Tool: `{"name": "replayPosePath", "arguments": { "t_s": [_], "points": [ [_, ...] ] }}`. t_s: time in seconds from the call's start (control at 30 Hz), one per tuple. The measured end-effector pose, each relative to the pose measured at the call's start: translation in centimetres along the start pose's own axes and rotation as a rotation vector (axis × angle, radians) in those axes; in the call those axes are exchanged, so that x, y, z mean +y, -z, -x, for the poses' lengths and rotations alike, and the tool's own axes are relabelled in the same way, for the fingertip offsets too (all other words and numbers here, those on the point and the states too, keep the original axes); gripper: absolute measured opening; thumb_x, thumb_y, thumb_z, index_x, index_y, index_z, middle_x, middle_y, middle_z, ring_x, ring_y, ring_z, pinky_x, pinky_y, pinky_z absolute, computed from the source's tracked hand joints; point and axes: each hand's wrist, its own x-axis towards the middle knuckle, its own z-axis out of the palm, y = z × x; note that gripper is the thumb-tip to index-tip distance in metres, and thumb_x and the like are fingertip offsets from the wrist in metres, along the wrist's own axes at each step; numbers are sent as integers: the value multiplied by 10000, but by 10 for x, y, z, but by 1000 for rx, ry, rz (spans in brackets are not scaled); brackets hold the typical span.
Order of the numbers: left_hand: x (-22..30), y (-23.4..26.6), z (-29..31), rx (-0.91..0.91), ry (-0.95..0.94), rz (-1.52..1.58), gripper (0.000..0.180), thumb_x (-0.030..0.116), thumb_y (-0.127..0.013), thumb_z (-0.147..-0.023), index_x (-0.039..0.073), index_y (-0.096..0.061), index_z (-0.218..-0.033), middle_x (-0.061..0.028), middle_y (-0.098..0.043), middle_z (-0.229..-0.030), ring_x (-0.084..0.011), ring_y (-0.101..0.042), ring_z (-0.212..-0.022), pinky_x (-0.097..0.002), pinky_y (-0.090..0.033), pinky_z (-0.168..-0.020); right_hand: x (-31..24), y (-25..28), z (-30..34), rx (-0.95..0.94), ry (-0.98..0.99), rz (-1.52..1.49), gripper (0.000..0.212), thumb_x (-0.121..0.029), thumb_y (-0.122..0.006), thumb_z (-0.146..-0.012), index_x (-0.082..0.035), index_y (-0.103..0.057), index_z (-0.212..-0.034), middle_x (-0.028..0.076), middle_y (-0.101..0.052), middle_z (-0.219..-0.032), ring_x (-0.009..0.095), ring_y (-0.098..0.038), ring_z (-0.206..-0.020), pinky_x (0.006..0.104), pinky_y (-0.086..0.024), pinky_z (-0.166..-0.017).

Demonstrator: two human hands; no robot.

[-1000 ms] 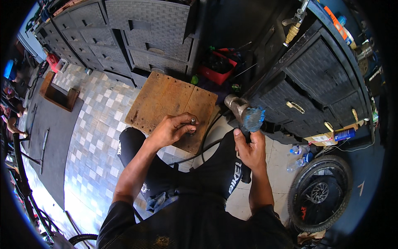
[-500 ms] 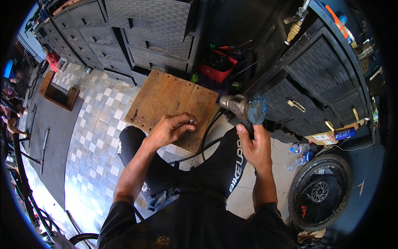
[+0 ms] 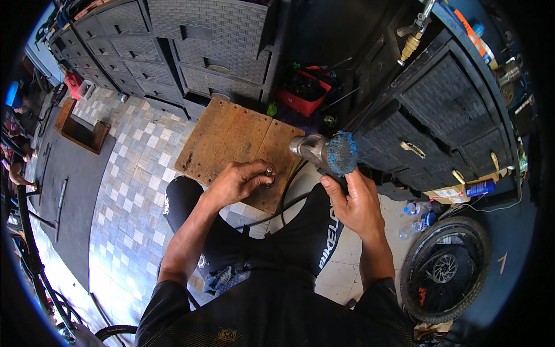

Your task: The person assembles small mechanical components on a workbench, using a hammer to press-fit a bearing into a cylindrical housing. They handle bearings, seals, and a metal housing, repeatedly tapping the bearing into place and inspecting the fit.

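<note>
Two hands at work over the wooden table [image 3: 231, 136]. Left hand [image 3: 245, 180]: thumb and fingers pinched on a small metal pin [image 3: 269, 172], upright over the near part of the boards; can't tell whether its foot touches wood. Right hand [image 3: 359, 208]: closed round the handle of a hammer [image 3: 325, 151], head apart from the pin. Step, as judged: steadying and aiming. A blow would call for a square face, fingertips kept low.

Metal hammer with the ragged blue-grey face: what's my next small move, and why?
Perhaps ease the hammer leftward, over the small silvery metal piece, since your left hand pinches that piece above the brown wooden board while the hammer's head hangs off to its right.
</note>
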Motion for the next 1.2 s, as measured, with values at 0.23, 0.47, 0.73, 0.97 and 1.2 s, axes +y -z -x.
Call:
{"name": "replayPosePath", "arguments": {
  "t_s": [0.23,0.47,0.73,0.97,1.2],
  "points": [
    [-9,-1,1,-9,-54,-67,222,116,-768,-960,40,-723,-1163,-123,-789,-1035,-329,-779,-969,-413,-614,-816,-8,1,-9,-117,73,100,372,-202,-734,-1031,12,-628,-1317,227,-750,-955,424,-748,-796,447,-581,-690],
    [-17,-4,8,14,-75,-94,209,74,-787,-927,36,-736,-1126,-166,-754,-921,-389,-747,-865,-455,-581,-739,-14,2,-21,-300,209,327,320,-287,-677,-1059,-6,-599,-1191,182,-726,-801,364,-728,-619,445,-569,-528],
    [-17,-3,9,23,-80,-83,290,11,-783,-901,42,-738,-1186,-179,-776,-969,-392,-765,-907,-452,-599,-765,-26,7,-32,-371,248,439,330,-306,-649,-1073,-16,-596,-1221,187,-729,-801,363,-735,-620,457,-568,-512],
    [-21,-3,9,12,-79,-84,294,29,-784,-918,47,-742,-1209,-166,-793,-987,-374,-778,-947,-434,-614,-806,-27,1,-34,-368,227,439,333,-323,-639,-1077,-31,-593,-1232,187,-739,-823,373,-738,-647,473,-568,-530],
    [-11,-3,5,40,-47,-45,197,67,-761,-970,24,-731,-1160,-134,-795,-1029,-317,-793,-934,-392,-615,-802,-22,10,-33,-228,213,377,329,-318,-639,-1079,-16,-609,-1207,205,-739,-832,396,-732,-648,487,-580,-553]
  ]
}}
